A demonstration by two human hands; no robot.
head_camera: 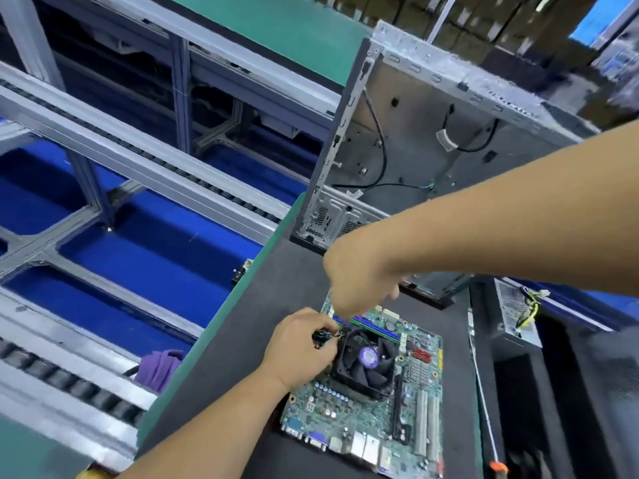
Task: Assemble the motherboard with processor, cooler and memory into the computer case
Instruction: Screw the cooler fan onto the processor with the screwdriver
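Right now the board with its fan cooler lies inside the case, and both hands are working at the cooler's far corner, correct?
Not quite. The board lies on the dark mat in front of the case, not inside it; the head view shows the case standing open and without a board. The rest holds: the fan cooler sits on the board, and the left hand and right hand work at its far corner.

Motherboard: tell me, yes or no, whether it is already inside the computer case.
No, the motherboard lies flat on the dark mat, outside the open computer case.
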